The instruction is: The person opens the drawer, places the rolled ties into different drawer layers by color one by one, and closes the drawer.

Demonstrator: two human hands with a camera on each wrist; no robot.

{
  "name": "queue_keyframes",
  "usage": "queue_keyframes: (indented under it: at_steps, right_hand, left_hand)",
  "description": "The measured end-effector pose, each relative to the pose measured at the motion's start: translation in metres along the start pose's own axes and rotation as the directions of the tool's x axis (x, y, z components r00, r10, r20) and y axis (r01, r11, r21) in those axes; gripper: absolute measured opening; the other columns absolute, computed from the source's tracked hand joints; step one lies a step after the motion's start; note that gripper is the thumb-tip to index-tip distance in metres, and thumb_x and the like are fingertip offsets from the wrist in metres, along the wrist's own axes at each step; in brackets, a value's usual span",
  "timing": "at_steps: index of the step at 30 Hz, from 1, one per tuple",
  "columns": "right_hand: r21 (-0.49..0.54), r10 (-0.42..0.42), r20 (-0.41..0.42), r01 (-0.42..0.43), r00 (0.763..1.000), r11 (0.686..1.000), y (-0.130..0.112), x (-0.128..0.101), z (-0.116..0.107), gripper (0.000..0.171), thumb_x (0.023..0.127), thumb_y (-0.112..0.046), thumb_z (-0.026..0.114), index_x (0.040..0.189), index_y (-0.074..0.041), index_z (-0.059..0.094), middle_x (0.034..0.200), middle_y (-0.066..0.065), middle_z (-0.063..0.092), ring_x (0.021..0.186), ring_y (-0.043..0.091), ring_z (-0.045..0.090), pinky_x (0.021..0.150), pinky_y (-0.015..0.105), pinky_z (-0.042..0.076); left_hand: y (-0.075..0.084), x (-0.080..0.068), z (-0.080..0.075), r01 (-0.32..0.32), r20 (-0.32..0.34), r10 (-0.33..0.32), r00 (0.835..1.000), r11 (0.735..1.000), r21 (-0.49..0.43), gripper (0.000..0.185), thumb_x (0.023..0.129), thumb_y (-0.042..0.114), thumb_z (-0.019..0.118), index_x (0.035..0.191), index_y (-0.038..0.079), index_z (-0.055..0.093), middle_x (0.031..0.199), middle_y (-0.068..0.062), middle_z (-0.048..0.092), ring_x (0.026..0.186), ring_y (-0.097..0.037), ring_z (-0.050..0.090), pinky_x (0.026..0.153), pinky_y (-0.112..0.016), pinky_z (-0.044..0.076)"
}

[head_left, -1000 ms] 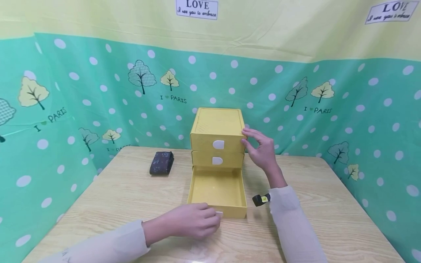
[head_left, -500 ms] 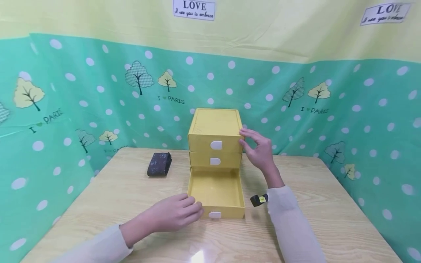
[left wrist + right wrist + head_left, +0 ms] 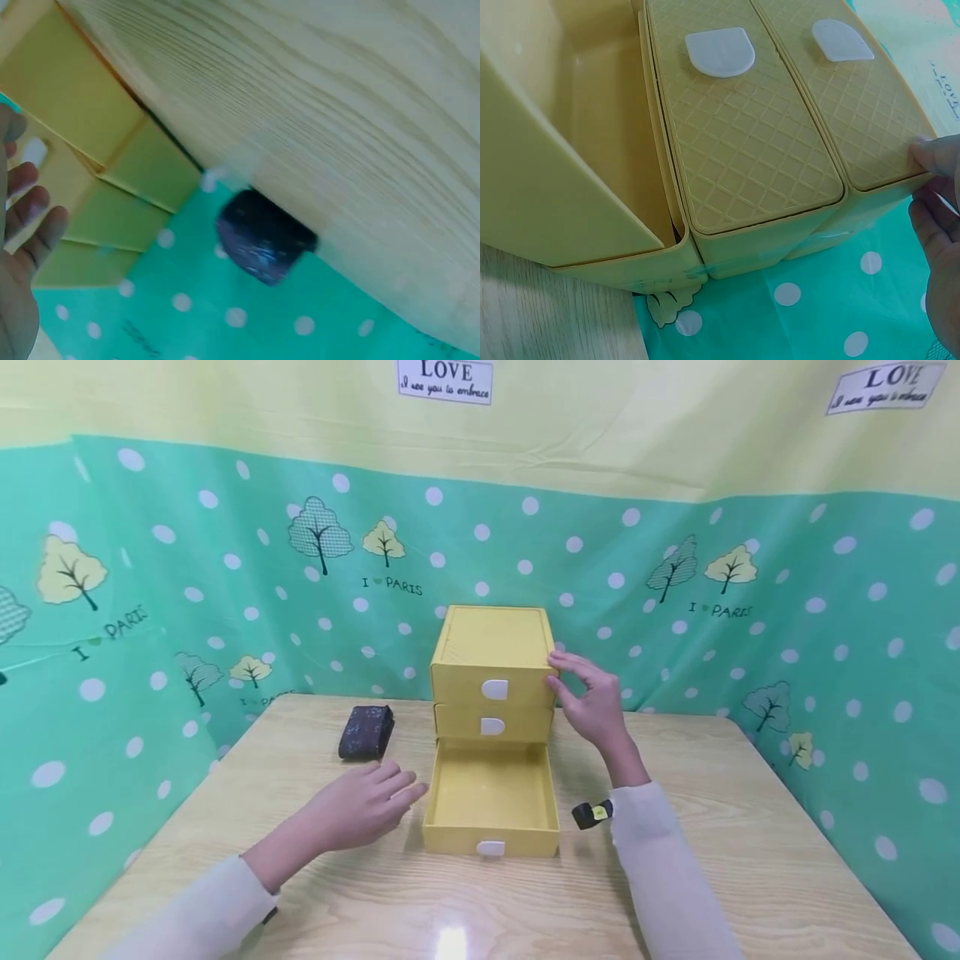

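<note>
A yellow drawer unit (image 3: 495,639) with white tabs stands at the back of the table. Its bottom drawer (image 3: 491,841) is pulled out and bare inside, while the upper drawers are closed. My right hand (image 3: 596,702) holds the unit's top right front corner; in the right wrist view its thumb (image 3: 936,154) lies on the front face and the fingers at the side. Left of the pulled-out drawer hovers my left hand (image 3: 363,806), fingers loosely extended and holding nothing. Just beyond it lies a dark patterned wallet (image 3: 366,732), also visible in the left wrist view.
The wooden table (image 3: 750,860) reaches back to a green and yellow printed cloth (image 3: 480,502) hanging behind and along both sides. A black wrist strap (image 3: 591,814) sits by the right sleeve.
My left hand has let go of the bottom drawer's front and moved left and farther back, toward the wallet. The drawer stays pulled out; the right hand keeps its place on the unit.
</note>
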State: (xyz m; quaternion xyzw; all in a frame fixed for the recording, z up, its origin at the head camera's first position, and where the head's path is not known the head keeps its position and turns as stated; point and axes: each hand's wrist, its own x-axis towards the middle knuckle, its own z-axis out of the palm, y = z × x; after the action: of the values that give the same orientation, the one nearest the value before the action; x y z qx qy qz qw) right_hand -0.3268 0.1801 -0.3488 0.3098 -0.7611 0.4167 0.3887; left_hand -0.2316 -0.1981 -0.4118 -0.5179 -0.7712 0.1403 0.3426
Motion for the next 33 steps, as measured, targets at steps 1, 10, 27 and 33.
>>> queue_keyframes:
  at_steps: [1, 10, 27, 33]
  right_hand:
    - [0.002, 0.002, -0.002, -0.002, 1.000, 1.000, 0.000, 0.000, 0.000, 0.029, 0.089, -0.001, 0.079, 0.117, 0.002, 0.074, 0.127, 0.015, 0.070, 0.123, 0.031, 0.065, 0.111, 0.031, 0.053]
    - [-0.008, 0.007, -0.004, -0.007, 1.000, 1.000, 0.001, -0.001, 0.000, 0.029, 0.089, -0.001, 0.079, 0.117, 0.001, 0.074, 0.127, 0.013, 0.070, 0.123, 0.030, 0.065, 0.111, 0.032, 0.053]
    - [0.003, 0.010, -0.001, -0.010, 1.000, 1.000, -0.002, -0.001, 0.000, 0.030, 0.089, 0.000, 0.078, 0.119, 0.001, 0.073, 0.128, 0.013, 0.070, 0.124, 0.030, 0.064, 0.112, 0.036, 0.053]
    - [-0.004, 0.019, 0.003, -0.019, 1.000, 1.000, -0.002, 0.000, -0.001, 0.028, 0.089, 0.000, 0.078, 0.117, 0.002, 0.074, 0.128, 0.014, 0.070, 0.124, 0.031, 0.064, 0.112, 0.032, 0.053]
  left_hand:
    - [-0.004, -0.003, 0.002, 0.026, 0.032, -0.025, 0.999, 1.000, -0.013, 0.036, 0.095, 0.018, 0.049, 0.125, 0.008, 0.065, 0.108, -0.005, 0.067, 0.090, -0.021, 0.061, 0.072, -0.030, 0.062]
    - [-0.028, -0.020, 0.016, 0.276, 0.220, -0.270, 0.937, 0.961, 0.002, 0.055, 0.084, 0.020, 0.079, 0.134, 0.005, 0.061, 0.119, -0.010, 0.065, 0.100, -0.030, 0.058, 0.073, -0.037, 0.061]
    - [-0.061, -0.031, 0.051, 0.578, 0.368, -0.521, 0.770, 0.814, -0.059, 0.058, 0.084, 0.018, 0.083, 0.132, -0.002, 0.058, 0.122, -0.021, 0.059, 0.111, -0.040, 0.057, 0.082, -0.053, 0.062]
    - [-0.067, -0.029, 0.066, 0.605, 0.372, -0.549, 0.748, 0.795, -0.044, 0.058, 0.085, 0.023, 0.083, 0.128, -0.004, 0.057, 0.122, -0.023, 0.057, 0.112, -0.041, 0.055, 0.081, -0.054, 0.062]
